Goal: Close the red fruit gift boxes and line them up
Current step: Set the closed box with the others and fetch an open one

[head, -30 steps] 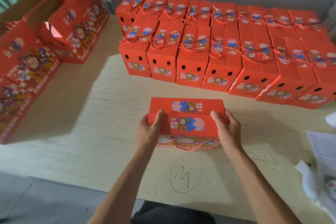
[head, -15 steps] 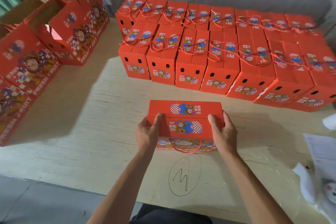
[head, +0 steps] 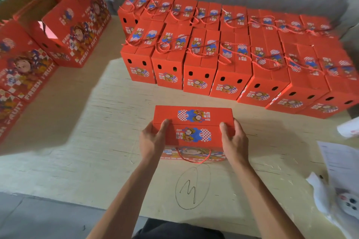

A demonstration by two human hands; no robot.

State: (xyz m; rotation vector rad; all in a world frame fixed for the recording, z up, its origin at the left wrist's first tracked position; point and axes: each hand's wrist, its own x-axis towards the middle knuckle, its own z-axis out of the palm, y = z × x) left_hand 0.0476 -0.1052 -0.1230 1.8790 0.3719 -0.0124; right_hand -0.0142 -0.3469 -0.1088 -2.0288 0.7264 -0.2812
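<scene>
Little has shifted since the earlier frames: box and both hands sit where they did; only the view has dipped slightly.

Table: pale board, a pencilled mark at the near edge.

Rows of closed boxes: two ranks at the back, rope handles on top. Open boxes stand far left.

Box in hand: near-centre, apart from the front rank, top flaps down, cord handle hanging over the near face.

Left hand holds the left end, thumb on top. Right hand holds the right end likewise. Both narrow, wrapped on the corners.

Judgement: flaps look shut. To finish well, press the seam flat, then turn the box end-on to match the ranks and slide it square beside a neighbour, handle laid on top.
</scene>
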